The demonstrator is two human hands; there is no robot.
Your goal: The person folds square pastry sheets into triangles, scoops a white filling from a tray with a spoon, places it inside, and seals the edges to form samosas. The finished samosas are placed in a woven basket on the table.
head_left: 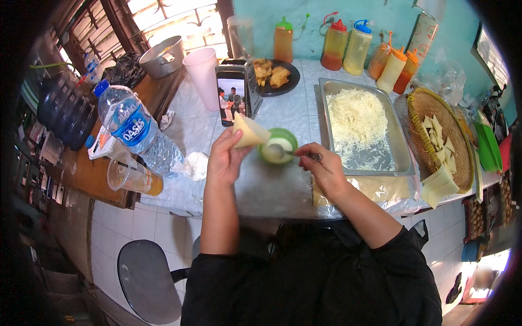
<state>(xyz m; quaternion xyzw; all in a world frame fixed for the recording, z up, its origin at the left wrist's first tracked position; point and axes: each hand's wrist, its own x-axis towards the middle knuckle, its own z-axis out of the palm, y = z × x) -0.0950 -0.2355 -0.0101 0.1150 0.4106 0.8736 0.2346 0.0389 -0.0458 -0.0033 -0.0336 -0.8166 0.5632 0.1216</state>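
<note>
A pale yellow pastry wrapper (249,132), folded into a cone, is held up by my left hand (227,154) to the left of a small green bowl (294,142). My right hand (322,167) pinches the handle of a metal spoon (278,150). The spoon's head is at the bowl, over the white contents. To the right, a metal tray (405,157) holds a heap of pale shredded filling (356,119). A round woven basket (464,146) carries several folded wrapper triangles (438,142), with flat wrapper sheets (438,186) at its near edge.
Behind the bowl stand a propped phone (232,100), a pink cup (202,76) and a dark plate (295,81) of fried food. Several squeeze bottles (359,49) line the wall. At left are a large water bottle (140,122) and a plastic cup (130,175). A chair (147,280) is below.
</note>
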